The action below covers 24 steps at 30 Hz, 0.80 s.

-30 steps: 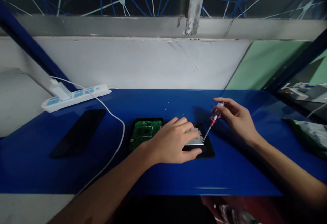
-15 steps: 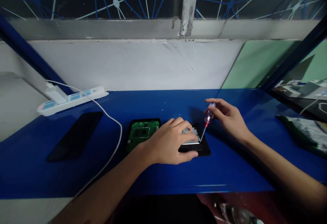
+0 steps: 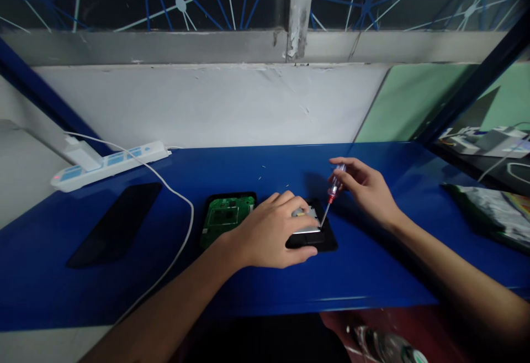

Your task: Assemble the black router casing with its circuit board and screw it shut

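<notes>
In my right hand (image 3: pixel 364 189) is a screwdriver (image 3: pixel 336 182) with a clear purple and red handle, held between thumb and fingers. The shaft slants down, its tip at the right edge of a silver metal plate (image 3: pixel 307 230) set in a black casing (image 3: pixel 330 240). My left hand (image 3: pixel 275 230) lies across this casing, fingers spread over the plate and thumb along the near side; it covers much of both. Left of that hand, a green circuit board (image 3: pixel 227 214) sits in another black casing part. Whether the two parts join is hidden.
Tiny pale pieces, perhaps screws (image 3: pixel 287 185), lie behind the casing on the blue table (image 3: pixel 256 285). To the left are a dark flat slab (image 3: pixel 116 222), a white cable (image 3: pixel 190 225) and a power strip (image 3: pixel 111 167). A shiny packet (image 3: pixel 492 214) lies at right.
The whole view has shifted slightly, so things appear a little further left. Both hands keep nearly the same pose, and the screwdriver tip stays at the plate's edge.
</notes>
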### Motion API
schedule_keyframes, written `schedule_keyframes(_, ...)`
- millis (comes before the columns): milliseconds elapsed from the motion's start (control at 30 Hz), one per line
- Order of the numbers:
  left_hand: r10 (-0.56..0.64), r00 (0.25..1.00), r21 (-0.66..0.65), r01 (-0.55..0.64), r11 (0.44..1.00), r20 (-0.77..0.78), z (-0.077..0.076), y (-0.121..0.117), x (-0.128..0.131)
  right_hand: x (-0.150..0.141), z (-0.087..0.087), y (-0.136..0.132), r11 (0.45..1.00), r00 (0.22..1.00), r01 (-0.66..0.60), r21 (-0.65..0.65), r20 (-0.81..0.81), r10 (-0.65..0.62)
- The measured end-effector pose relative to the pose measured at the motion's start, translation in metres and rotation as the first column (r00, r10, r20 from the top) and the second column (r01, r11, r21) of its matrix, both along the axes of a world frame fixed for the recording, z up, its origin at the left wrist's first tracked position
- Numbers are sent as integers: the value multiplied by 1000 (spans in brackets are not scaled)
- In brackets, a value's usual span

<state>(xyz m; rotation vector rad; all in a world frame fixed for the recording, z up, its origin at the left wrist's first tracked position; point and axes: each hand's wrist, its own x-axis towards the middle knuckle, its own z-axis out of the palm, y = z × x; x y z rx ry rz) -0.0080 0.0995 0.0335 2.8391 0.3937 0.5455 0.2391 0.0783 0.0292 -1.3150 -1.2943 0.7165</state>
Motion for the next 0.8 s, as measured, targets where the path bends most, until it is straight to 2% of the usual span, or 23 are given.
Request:
schedule_keyframes(433,-21,998,108,29,994,-67,-1,1,1,-1,-1,1,1000,1000,3,-6,26,-3)
schedule_keyframes(633,-12,998,78,16,997,-58,-2,0,2,-1,1,0,1000,1000,7,-16,1,-7)
schedule_keyframes(800,-22,998,106,28,994,-61,-2,0,2,0,1,0,1000,1000,17,-14,8,-16)
